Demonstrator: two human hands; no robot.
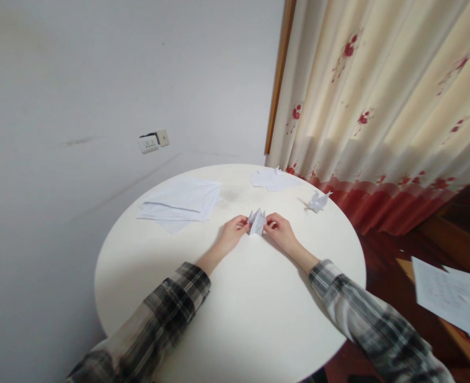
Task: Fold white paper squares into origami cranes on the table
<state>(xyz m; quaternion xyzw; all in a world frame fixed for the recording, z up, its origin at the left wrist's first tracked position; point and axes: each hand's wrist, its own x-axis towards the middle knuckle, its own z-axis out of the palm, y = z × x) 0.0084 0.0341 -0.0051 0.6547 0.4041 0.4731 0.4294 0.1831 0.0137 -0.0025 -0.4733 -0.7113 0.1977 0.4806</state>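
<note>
Near the middle of the round white table, a folded white paper figure (257, 222) with pointed tips stands between my two hands. My left hand (235, 231) pinches its left side with thumb and fingertips. On the opposite side, my right hand (278, 229) has its fingers closed on the right edge of the same paper. The fingers hide the outer edges of the folds. To the right, apart from my hands, sits a finished-looking folded paper crane (318, 201).
The table (235, 319) stands against a wall with a socket (149, 143). A pile of white paper sheets (183, 197) lies at the back left, more paper (274, 180) at the back. A curtain (362, 106) hangs behind; written sheets (450, 298) lie at the lower right.
</note>
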